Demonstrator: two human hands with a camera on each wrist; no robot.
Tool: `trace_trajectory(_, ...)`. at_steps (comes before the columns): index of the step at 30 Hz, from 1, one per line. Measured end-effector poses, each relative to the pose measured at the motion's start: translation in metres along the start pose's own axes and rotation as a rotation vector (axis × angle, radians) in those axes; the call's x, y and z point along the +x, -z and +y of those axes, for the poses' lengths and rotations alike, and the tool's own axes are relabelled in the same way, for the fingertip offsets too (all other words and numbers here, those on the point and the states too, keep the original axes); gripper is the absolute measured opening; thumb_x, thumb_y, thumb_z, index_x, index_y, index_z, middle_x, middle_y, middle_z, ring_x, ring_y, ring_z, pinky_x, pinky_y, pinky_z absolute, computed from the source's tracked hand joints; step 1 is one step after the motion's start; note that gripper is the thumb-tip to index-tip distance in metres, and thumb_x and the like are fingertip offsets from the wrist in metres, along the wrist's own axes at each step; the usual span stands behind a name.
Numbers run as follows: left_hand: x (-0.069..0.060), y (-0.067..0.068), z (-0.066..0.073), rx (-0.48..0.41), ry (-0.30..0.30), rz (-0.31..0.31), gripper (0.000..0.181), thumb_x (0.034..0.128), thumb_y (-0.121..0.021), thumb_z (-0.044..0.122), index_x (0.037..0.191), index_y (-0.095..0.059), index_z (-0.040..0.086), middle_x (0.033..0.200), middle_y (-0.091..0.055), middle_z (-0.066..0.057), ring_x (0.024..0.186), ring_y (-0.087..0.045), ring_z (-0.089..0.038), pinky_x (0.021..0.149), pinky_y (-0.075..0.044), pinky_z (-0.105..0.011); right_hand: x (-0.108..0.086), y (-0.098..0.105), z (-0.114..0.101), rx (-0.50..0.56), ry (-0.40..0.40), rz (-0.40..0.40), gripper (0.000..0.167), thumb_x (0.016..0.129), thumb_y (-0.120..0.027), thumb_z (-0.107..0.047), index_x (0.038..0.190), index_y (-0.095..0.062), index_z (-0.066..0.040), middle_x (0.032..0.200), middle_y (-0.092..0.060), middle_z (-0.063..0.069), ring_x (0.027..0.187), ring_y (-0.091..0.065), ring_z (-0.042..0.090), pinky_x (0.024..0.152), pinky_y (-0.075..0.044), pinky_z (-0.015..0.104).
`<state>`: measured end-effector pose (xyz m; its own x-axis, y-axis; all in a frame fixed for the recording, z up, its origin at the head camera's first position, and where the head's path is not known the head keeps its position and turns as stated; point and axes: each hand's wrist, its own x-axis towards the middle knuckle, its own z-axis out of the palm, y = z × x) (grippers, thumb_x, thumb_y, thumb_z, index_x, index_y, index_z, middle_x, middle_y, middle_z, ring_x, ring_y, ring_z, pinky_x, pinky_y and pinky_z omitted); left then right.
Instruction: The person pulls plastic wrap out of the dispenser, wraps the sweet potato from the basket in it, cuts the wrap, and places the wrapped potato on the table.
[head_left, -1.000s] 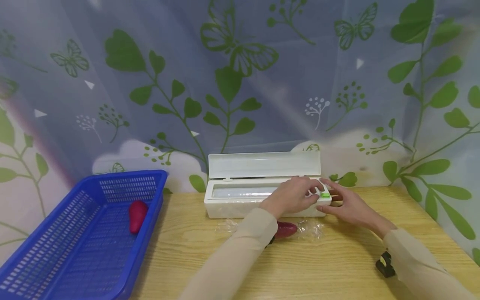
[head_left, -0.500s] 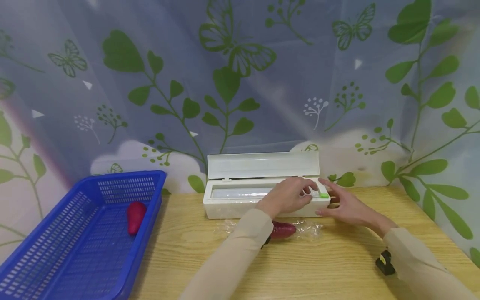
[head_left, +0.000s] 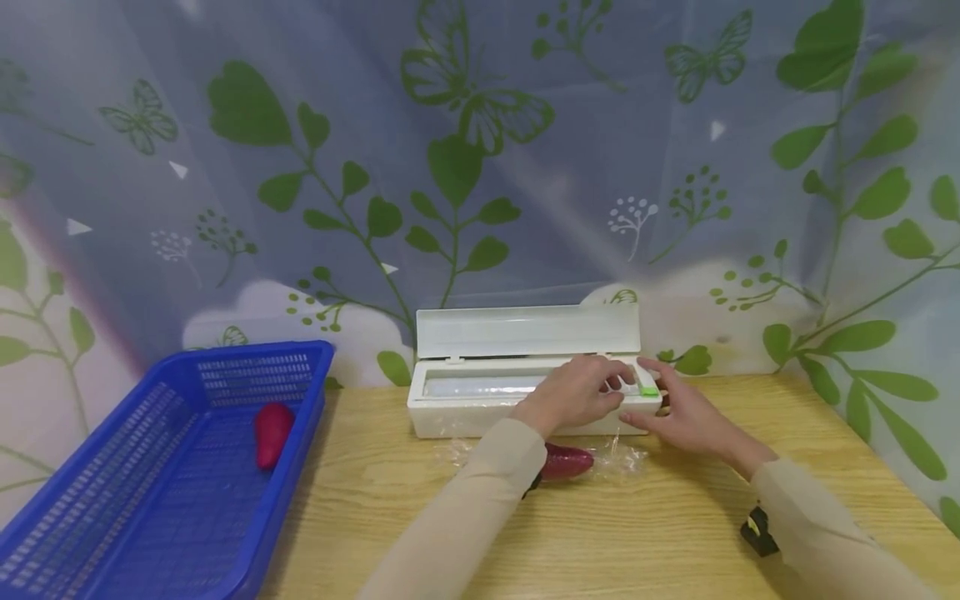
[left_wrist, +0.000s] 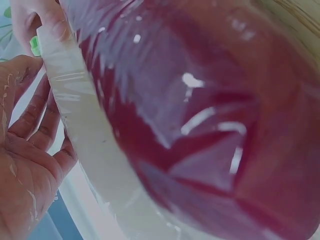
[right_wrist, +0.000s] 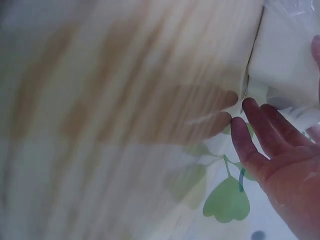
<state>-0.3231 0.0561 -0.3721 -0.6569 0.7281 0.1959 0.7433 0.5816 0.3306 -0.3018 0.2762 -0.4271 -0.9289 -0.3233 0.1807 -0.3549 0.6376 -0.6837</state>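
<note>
A white cling film dispenser [head_left: 453, 422] stands at the table's back with its lid [head_left: 525, 331] raised and a clear roll [head_left: 480, 386] inside. My left hand [head_left: 573, 392] reaches over its right part, fingers loosely bent beside the green slider [head_left: 648, 391]; in the left wrist view its palm [left_wrist: 25, 170] faces the box. At the box's right end, my right hand [head_left: 693, 421] holds the corner, thumb on the front and fingers [right_wrist: 267, 132] behind. A dark red tapered vegetable, like a sweet potato [head_left: 567, 462], lies wrapped in film before the box, partly hidden by my left sleeve.
On the left stands a blue mesh basket [head_left: 247, 533] with another red vegetable [head_left: 273, 435] inside. Loose clear film [head_left: 622, 460] spreads from the wrapped one on the wooden table [head_left: 630, 542]. A leaf-printed curtain [head_left: 570, 200] hangs close behind the dispenser.
My left hand has shifted slightly left, away from the slider. My right thumb has slid a little left along the box's front, and the right wrist moved left with it.
</note>
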Motion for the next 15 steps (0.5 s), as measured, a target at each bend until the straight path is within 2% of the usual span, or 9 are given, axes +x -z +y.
trace_trajectory(4, 0.0007, 0.0, 0.0008, 0.002, -0.001, 0.007, 0.028, 0.1007, -0.061, 0.018, 0.128, -0.069, 0.016, 0.117, -0.075, 0.001, 0.106, -0.07, -0.009, 0.09, -0.053, -0.017, -0.0016, 0.001, 0.001, -0.006, 0.015, 0.026, 0.09, 0.092, -0.078, -0.032, 0.158, -0.026, 0.0, 0.125, -0.065, 0.02, 0.102, -0.068, 0.023, 0.079, -0.057, 0.023)
trace_trajectory(9, 0.0027, -0.0006, 0.002, -0.011, -0.004, 0.003, 0.028, 0.102, -0.059, 0.02, 0.129, -0.068, 0.017, 0.116, -0.076, 0.001, 0.105, -0.07, -0.009, 0.088, -0.053, -0.018, -0.001, 0.0039, 0.0033, -0.016, 0.018, 0.022, 0.089, 0.091, -0.078, -0.033, 0.158, -0.029, 0.0, 0.123, -0.069, 0.021, 0.102, -0.072, 0.026, 0.078, -0.057, 0.023)
trace_trajectory(12, 0.005, -0.0011, 0.0032, -0.012, -0.016, -0.001, 0.028, 0.1025, -0.058, 0.02, 0.129, -0.068, 0.017, 0.115, -0.076, 0.001, 0.104, -0.07, -0.009, 0.088, -0.053, -0.018, -0.0002, 0.0054, 0.0051, -0.002, -0.001, 0.015, 0.089, 0.091, -0.078, -0.033, 0.158, -0.03, -0.002, 0.123, -0.07, 0.025, 0.102, -0.073, 0.029, 0.079, -0.058, 0.027)
trace_trajectory(15, 0.0073, -0.0018, 0.0042, 0.006, -0.031, -0.013, 0.03, 0.1027, -0.057, 0.019, 0.131, -0.067, 0.019, 0.116, -0.076, 0.002, 0.104, -0.07, -0.009, 0.088, -0.052, -0.017, -0.0003, 0.0066, 0.0063, 0.019, -0.017, 0.002, 0.088, 0.091, -0.078, -0.034, 0.159, -0.03, -0.005, 0.129, -0.066, 0.03, 0.103, -0.074, 0.031, 0.083, -0.06, 0.037)
